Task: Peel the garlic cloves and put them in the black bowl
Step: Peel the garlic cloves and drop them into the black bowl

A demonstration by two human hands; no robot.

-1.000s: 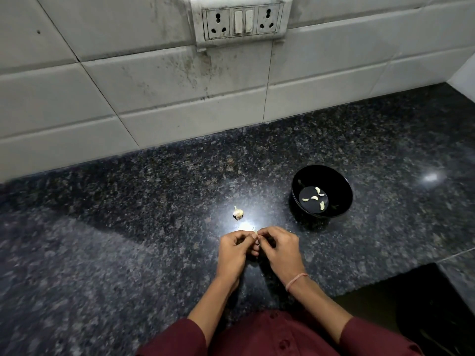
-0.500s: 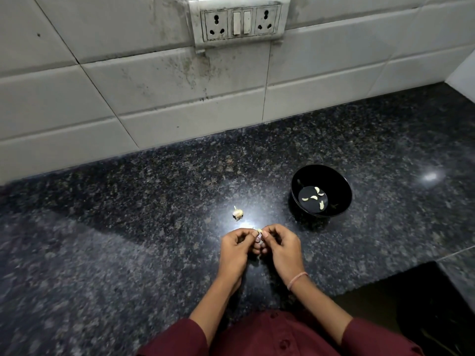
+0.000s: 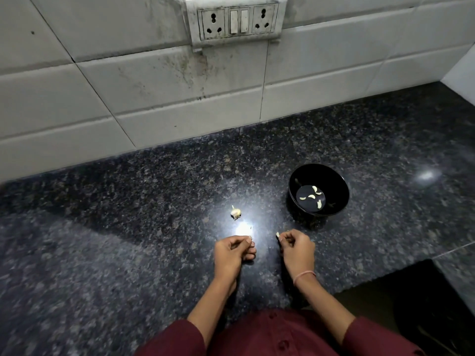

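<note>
Pinched between the thumb and forefinger of the right hand (image 3: 298, 249) is a small pale garlic clove (image 3: 277, 235), its end poking out past the fingertips toward the left; the other fingers of that hand are curled in beneath it. I cannot tell whether any skin is left on the clove.

The left hand (image 3: 231, 253) is near the right, with a strip of bare stone between the two. Its fingers are curled as well, thumb laid against the forefinger. There is a pale fleck at the tips, but it is too small and too close to the glare for me to say whether the hand has hold of anything. Both hands are low over the dark speckled granite counter (image 3: 128, 227), close to its front edge.

The black bowl (image 3: 343, 201) stands upright on the counter just beyond the right hand and a little to its right. Four pale cloves (image 3: 311, 197) lie scattered on its flat bottom. A remnant of the garlic bulb (image 3: 235, 213) lies on the stone beyond the left hand, to the left of the bowl and apart from it. A bright patch of reflected light (image 3: 243, 229) lies between the bulb and the left hand.

A thin pink band (image 3: 304, 274) circles the right wrist, and maroon sleeves (image 3: 180, 337) cover both arms above the forearm. Behind the counter rises a smudged wall of white tiles (image 3: 154, 86) with a socket plate (image 3: 235, 20) carrying two sockets and two switches.
</note>
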